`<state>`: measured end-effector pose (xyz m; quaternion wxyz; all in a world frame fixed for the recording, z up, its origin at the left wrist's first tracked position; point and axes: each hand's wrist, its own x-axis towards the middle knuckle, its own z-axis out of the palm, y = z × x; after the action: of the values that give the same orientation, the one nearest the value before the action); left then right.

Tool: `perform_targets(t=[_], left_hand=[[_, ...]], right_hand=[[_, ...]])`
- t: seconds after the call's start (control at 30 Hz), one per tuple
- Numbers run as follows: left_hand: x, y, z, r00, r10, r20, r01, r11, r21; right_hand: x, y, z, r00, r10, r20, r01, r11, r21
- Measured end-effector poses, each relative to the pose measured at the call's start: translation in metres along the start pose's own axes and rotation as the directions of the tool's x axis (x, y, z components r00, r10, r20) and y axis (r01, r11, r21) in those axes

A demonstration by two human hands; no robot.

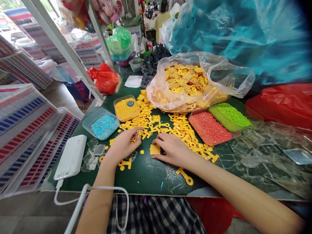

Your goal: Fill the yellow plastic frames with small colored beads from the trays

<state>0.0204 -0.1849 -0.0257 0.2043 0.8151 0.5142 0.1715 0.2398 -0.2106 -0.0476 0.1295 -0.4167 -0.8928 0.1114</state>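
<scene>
Toward six o'clock on our green tabletop (146, 177), we have a squarish, ridged yellow plastic block (154, 149) gripped between thumb and fingers of our right hand (170, 147), forearm (219, 175) slanting from four. At nine, our left hand (125, 143) curls, grip unclear to us. At one, a crinkled clear bag (168, 102) bulges.

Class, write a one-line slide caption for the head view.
Right hand holding a yellow piece, left hand near loose yellow parts on a green table.

Yellow block (155, 149) partly covered by right hand (172, 148), teal plastic (234, 35) cropped above, distant person (162, 24) blurred
</scene>
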Motion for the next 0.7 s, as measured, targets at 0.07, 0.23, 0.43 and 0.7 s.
perform_targets(t=[0.07,0.23,0.43,0.7], left_hand=[[0.0,0.001,0.0,0.999,0.05,-0.006,-0.05,0.998,-0.04],[-0.001,0.005,0.0,0.988,0.154,0.006,-0.151,0.977,-0.148],[-0.002,0.0,0.002,0.971,0.237,-0.03,-0.238,0.958,-0.157],[0.002,-0.012,0.005,0.991,0.125,0.037,-0.125,0.992,-0.011]], right_hand=[[-0.001,0.001,0.001,0.997,-0.08,0.012,0.08,0.997,-0.014],[-0.002,0.003,0.002,0.971,-0.238,-0.008,0.238,0.971,-0.037],[-0.001,0.008,0.002,0.99,-0.114,-0.08,0.106,0.99,-0.089],[0.0,0.018,0.002,0.991,-0.092,-0.099,0.073,0.981,-0.179]])
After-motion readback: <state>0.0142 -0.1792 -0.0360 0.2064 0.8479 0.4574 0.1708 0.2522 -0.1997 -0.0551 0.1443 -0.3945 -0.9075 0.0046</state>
